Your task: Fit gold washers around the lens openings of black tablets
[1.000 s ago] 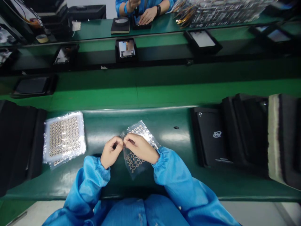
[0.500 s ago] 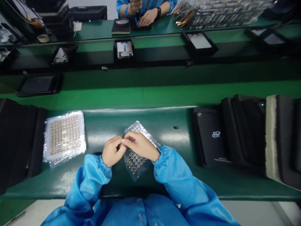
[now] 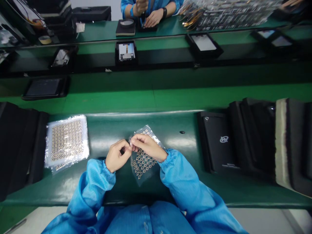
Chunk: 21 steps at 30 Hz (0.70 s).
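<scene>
A clear plastic sheet (image 3: pixel 142 162) covered with rows of small gold rings lies on the green bench in front of me. My right hand (image 3: pixel 148 147) rests on it, fingertips pinched at its left edge. My left hand (image 3: pixel 117 156) is curled beside it, its fingertips meeting those of the right hand at the same edge. What the fingertips pinch is too small to make out. Both arms wear blue sleeves.
A second packet of gold rings (image 3: pixel 66 141) lies to the left, next to black foam trays (image 3: pixel 19 146). Black trays and a black device (image 3: pixel 219 143) stand to the right. Beyond, a green conveyor carries black trays (image 3: pixel 126 52). Another person's hands (image 3: pixel 148 13) work across it.
My right hand has shifted slightly up the sheet and uncovered more of the rings. The trays on the far conveyor have drifted a little to the left.
</scene>
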### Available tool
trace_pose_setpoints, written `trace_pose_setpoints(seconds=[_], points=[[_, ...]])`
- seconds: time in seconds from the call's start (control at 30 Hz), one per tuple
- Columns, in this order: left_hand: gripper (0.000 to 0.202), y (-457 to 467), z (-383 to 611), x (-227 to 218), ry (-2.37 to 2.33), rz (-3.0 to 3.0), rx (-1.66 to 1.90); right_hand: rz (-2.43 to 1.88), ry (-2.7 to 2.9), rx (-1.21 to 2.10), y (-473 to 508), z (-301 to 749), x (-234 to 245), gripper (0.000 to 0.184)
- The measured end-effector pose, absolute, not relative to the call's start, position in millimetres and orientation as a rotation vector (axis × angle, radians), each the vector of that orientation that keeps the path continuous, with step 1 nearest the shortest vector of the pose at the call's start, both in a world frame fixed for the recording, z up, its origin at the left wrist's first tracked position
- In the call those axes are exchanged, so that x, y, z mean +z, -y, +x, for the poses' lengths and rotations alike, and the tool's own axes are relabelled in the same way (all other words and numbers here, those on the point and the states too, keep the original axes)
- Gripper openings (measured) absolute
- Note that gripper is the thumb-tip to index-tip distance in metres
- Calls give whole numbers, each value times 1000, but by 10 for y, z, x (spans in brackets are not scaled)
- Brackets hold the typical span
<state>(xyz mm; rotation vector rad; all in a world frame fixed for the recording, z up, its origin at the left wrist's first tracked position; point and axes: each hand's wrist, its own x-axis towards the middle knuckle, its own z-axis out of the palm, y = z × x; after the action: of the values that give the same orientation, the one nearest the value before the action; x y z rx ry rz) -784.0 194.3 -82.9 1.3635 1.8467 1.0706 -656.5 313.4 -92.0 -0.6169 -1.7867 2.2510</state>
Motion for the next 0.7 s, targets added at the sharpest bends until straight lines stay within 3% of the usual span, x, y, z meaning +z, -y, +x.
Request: trace_pose_setpoints(seconds=[0.17,0.53,0.7], points=[[21,-1969,-7859,-799,-1869,1374,1030,-602,1846,2180,-3115,-6552,-852,41],[18,-1966,-7876,-758,-1881,1420,993,-629,2027,2039,-3128,-6531,-796,9],[18,-1966,-7880,-759,-1849,1448,973,-610,2133,1917,-3123,-6535,-713,11]])
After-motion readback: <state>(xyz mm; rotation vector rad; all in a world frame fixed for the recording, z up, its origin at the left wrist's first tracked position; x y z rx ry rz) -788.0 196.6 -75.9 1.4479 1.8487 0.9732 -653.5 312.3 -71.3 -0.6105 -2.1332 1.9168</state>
